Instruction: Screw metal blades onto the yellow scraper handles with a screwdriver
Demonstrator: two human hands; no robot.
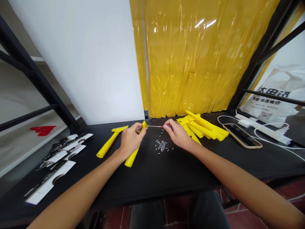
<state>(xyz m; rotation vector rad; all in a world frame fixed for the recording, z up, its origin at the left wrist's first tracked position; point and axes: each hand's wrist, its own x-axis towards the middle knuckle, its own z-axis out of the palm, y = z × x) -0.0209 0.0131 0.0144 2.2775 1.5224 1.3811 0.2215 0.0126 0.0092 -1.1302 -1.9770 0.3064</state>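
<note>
The screwdriver lies nearly level between the hands, its thin shiny shaft running from the right hand, which is closed around the grip, leftward to the upper end of the yellow part; whether the tip touches, I cannot tell. The left hand pinches this smooth, plastic-looking tube, which slants down toward the person over the black tabletop, beside small metallic screws.

On the table: cards far left, screws mid-table, pile of handles right, phone farther right.
</note>
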